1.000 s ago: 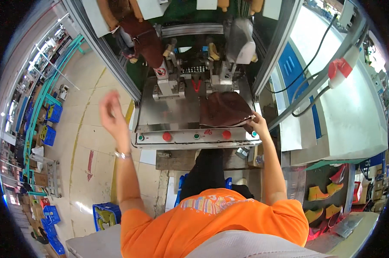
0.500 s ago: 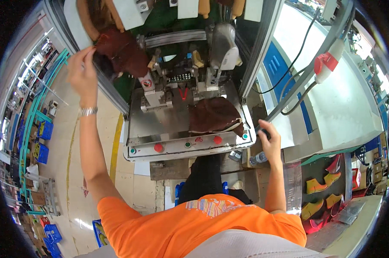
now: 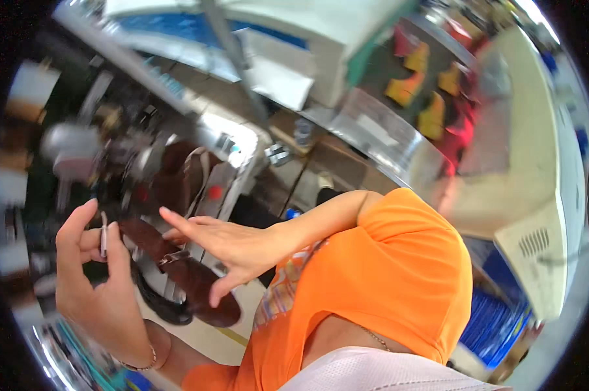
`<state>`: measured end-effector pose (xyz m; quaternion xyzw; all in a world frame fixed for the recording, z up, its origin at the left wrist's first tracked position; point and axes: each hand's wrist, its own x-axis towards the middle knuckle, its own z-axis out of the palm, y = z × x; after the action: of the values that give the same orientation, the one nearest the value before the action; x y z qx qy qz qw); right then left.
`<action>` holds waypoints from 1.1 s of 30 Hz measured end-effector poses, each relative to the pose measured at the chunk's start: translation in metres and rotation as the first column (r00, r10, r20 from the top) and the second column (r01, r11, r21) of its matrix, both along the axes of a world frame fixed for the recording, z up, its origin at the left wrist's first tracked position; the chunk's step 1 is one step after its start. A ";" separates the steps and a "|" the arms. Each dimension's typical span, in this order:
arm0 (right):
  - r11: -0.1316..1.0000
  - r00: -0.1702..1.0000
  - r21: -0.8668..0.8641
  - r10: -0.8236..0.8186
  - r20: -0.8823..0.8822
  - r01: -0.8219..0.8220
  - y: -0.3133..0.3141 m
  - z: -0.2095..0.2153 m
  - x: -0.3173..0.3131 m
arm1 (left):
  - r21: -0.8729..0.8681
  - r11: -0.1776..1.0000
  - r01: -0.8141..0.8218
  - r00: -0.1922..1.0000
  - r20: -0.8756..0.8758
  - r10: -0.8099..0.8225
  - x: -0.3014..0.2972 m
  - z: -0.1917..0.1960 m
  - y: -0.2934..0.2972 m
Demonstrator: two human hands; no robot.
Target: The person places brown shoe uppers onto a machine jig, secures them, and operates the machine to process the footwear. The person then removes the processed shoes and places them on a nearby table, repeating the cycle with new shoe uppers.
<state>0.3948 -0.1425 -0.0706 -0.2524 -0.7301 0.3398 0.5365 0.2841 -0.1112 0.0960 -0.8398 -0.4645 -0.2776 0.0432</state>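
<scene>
Left hand [image 3: 99, 287] raised, right hand [image 3: 226, 246] outstretched

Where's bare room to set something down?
Barest: the pale surface between the pink pieces and the orange shirt, though it's blurred. Crowded: the dark tray, with yellow pieces, and around the left hand and right hand, where brown pieces cluster.
</scene>
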 end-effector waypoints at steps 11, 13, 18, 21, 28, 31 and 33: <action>0.634 0.426 -0.503 -0.771 -0.474 0.587 -0.043 -0.088 0.204 | 0.187 0.412 0.892 0.386 0.163 -0.908 0.230 -0.016 -0.031; 0.201 -0.122 -0.522 -0.845 -0.520 0.829 -0.069 -0.065 0.271 | 0.258 0.362 0.896 0.277 0.311 -0.909 0.271 -0.031 -0.010; 0.440 -0.086 -0.329 -0.488 -0.869 0.836 -0.063 -0.096 0.436 | 0.087 0.558 0.826 0.415 0.575 -0.705 0.265 -0.056 0.027; 0.176 -0.340 -0.542 -0.612 -0.714 0.822 -0.041 -0.167 0.533 | -0.115 0.573 0.811 0.537 0.537 -0.651 0.273 -0.097 0.039; -0.842 -0.626 0.228 -0.157 0.764 0.489 -0.139 -0.285 0.553 | -0.730 0.441 0.522 0.831 0.320 -0.455 0.177 -0.215 0.054; -0.827 -0.504 0.297 0.019 0.863 0.478 -0.183 -0.328 0.562 | -0.859 0.318 0.400 0.866 0.242 -0.437 0.127 -0.277 0.056; -0.870 -0.446 0.119 -0.124 0.886 0.478 -0.189 -0.337 0.570 | -0.909 0.269 0.318 0.865 0.162 -0.475 0.123 -0.297 0.045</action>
<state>0.9650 -0.3316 -0.4081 -0.9786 0.1491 -0.0691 0.1241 0.4070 -0.0666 -0.2008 -0.8260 -0.3081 0.0845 -0.4643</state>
